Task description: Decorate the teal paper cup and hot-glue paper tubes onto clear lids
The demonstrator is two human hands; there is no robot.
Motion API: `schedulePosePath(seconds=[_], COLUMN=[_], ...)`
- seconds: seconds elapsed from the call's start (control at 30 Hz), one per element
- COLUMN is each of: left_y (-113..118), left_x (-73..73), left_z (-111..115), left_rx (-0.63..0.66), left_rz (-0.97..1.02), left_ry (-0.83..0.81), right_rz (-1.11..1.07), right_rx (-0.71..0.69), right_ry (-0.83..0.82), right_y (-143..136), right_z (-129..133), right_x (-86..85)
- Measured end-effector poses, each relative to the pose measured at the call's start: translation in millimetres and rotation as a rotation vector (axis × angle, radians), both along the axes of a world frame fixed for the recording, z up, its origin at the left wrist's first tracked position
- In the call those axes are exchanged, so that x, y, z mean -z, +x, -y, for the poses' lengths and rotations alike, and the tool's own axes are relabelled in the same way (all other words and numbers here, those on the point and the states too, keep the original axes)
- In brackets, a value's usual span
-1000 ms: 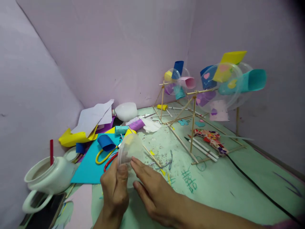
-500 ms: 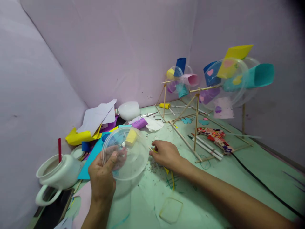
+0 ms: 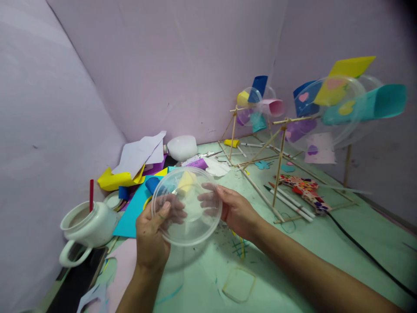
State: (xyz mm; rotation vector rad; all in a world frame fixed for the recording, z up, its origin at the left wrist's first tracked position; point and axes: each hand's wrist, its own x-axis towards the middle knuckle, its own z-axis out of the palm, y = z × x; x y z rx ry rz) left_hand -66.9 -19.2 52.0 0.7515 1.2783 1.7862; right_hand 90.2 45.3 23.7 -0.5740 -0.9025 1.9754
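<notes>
My left hand (image 3: 152, 239) grips the left rim of a clear round plastic lid (image 3: 193, 226), its thumb on the near face and its fingers showing through from behind. At the opposite rim is my right hand (image 3: 239, 213), thumb by the edge and fingers behind the plastic. The lid is held tilted above the pale green table. A yellow paper piece (image 3: 186, 182) shows at its upper part; whether it is attached or lies behind, I cannot tell.
Two stick frames with paper-bladed wheels (image 3: 342, 117) (image 3: 256, 106) stand at right. A patterned glue gun (image 3: 301, 187) with a black cord and several markers (image 3: 293, 204) lie nearby. At left are a white pot (image 3: 93, 228), blue card (image 3: 130, 221) and paper scraps.
My right hand has risen from the table to the lid's right edge. The lid, still in my left hand, faces me a little more. The view has shifted slightly left.
</notes>
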Motion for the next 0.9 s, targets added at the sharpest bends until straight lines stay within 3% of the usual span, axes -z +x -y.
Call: schedulePosePath(seconds=[0.23, 0.57, 0.63, 0.8, 0.9], left_y=[4.0, 4.2, 2.0, -15.2, -25.1], left_x=[-1.9, 1.4, 0.2, -4.1, -5.1], left_z=[-0.1, -2.0, -3.3, -8.0, -10.2], left_rx=[0.055, -0.012, -0.061, -0.349, -0.407], left_rz=[0.033, -0.065, -0.087, -0.14, -0.131], left_ry=[-0.016, -0.035, -0.02, 0.089, 0.108], right_rz=[-0.002, 0.063, 0.219, 1.028, 1.192], right_rx=[0.115, 0.053, 0.088, 0.346, 0.344], right_ry=[-0.019, 0.055, 0.159, 0.57, 0.644], right_y=[1.3, 4.7, 9.4, 15.2, 2.8], right_z=[3.0, 3.8, -2.3, -25.5, -35.4], right_x=[2.4, 3.2, 4.4, 11.9, 13.6])
